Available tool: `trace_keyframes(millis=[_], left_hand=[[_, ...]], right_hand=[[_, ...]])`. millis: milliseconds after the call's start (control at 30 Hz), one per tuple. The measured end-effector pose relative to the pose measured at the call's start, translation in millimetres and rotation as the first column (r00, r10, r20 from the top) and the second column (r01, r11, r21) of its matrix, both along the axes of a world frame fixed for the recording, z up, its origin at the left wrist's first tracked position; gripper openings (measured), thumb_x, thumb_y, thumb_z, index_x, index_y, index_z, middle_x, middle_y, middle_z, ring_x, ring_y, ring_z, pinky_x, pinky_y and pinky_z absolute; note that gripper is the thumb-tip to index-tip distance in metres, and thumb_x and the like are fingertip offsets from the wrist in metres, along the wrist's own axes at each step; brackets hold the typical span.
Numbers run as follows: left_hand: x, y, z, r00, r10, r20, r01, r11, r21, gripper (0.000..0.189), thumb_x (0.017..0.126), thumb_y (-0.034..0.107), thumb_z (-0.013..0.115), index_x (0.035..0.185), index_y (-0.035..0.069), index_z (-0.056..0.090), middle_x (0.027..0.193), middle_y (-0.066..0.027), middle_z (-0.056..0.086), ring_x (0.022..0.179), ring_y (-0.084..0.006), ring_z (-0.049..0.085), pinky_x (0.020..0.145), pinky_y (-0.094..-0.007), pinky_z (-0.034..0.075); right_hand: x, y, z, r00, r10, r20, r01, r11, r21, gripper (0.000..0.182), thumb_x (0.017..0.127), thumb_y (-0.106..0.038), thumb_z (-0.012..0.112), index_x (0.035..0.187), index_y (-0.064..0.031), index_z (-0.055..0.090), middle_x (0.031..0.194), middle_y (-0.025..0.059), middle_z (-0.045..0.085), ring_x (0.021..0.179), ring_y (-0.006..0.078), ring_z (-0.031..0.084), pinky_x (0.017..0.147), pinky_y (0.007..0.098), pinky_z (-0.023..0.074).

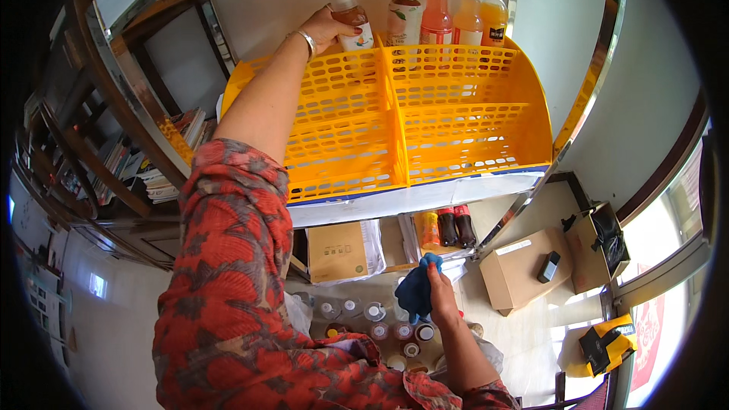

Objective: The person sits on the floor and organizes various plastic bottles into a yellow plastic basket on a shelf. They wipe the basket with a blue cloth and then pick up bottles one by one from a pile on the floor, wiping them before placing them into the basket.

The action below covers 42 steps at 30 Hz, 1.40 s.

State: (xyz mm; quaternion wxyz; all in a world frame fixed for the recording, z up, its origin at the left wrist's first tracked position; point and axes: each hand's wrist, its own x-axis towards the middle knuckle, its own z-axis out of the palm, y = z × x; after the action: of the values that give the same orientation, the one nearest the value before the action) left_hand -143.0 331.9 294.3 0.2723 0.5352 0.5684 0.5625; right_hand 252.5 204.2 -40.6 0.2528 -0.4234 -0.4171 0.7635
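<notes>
My left hand (327, 28) grips a white-capped bottle of dark amber drink (354, 23) at the back left of a yellow perforated plastic rack (393, 114). To its right, in the rack's back row, stand a peach tea bottle (404, 17), a pink drink bottle (437, 14), a paler orange one (468, 17) and an orange-capped juice bottle (494, 16). Lower down, my right hand (441, 293) holds a crumpled blue cloth (414, 293) above several capped bottles (403, 330) on the floor. The lower part of the left-hand bottle shows only through the rack's holes.
The rack sits on a metal-framed shelf (421, 188). Below are a brown box (337, 251), papers and dark soda bottles (455, 228). At right lie a cardboard box (527, 270) with a small dark device (549, 266), an open carton (598, 250) and a yellow-black bag (608, 346). Magazines (165, 182) fill shelving at left.
</notes>
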Motion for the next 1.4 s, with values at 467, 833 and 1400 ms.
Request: trace_keyframes(millis=[467, 833, 1400], left_hand=[[-6.6, 8.2, 6.7, 0.983, 0.068, -0.170, -0.087, 0.991, -0.106, 0.054, 0.079, -0.002, 0.061, 0.125, 0.006, 0.036, 0.121, -0.0089, 0.049, 0.113, -0.0199, 0.047, 0.096, -0.0330, 0.041], [3.1, -6.1, -3.3, 0.946, 0.143, -0.291, -0.185, 0.975, -0.123, 0.093, 0.078, -0.006, 0.057, 0.141, 0.012, -0.009, 0.127, -0.0144, 0.042, 0.113, -0.0226, 0.047, 0.092, -0.0306, 0.045], [-20.9, -16.4, -28.9, 0.294, 0.648, -0.703, -0.537, 0.720, 0.439, 0.035, 0.075, 0.011, 0.057, 0.104, -0.007, 0.049, 0.099, -0.0215, 0.058, 0.092, -0.0334, 0.056, 0.082, -0.0378, 0.045]], right_hand=[[-4.2, -5.0, 8.2, 0.999, 0.037, 0.016, -0.038, 0.996, 0.076, 0.049, 0.088, -0.049, 0.048, 0.101, -0.0026, 0.056, 0.084, 0.0027, 0.055, 0.075, 0.0112, 0.050, 0.066, 0.0256, 0.0437], [-0.5, -5.8, 2.5, 0.997, 0.037, 0.064, -0.042, 0.995, 0.088, 0.049, 0.088, -0.047, 0.048, 0.099, -0.0007, 0.057, 0.083, 0.0029, 0.055, 0.076, 0.0109, 0.049, 0.067, 0.0247, 0.0420], [18.6, 5.3, -15.9, 0.993, 0.111, 0.031, -0.116, 0.968, 0.225, 0.048, 0.089, -0.051, 0.042, 0.084, -0.0052, 0.055, 0.076, 0.0009, 0.053, 0.068, 0.0101, 0.046, 0.062, 0.0256, 0.0400]])
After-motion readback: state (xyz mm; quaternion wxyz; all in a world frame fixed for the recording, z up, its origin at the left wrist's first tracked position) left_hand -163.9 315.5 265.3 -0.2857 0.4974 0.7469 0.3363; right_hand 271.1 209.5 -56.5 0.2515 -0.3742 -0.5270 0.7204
